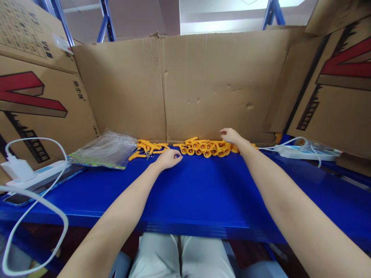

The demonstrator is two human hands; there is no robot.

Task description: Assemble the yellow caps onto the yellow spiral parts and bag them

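Over the blue worktop (pixel 197 197), our two hands reach toward the back. Our left hand (pixel 169 159) curls into a loose ring beside the yellow branching pieces (pixel 150 146); our right hand (pixel 230 136) has its fingers bent, half closed, at the right part of the yellow cup-ended pieces (pixel 206 153). We cannot tell whether either grips anything. Both groups, too overlapped for us to count, lie along the foot of one cardboard panel (pixel 220 85). A broad stretch of worktop runs from them to the straight front edge. On our left sit one pile of clear plastic bags (pixel 102 148), one white charger (pixel 19 169) and one power strip (pixel 53 172); on our right, a second white power strip (pixel 310 153).
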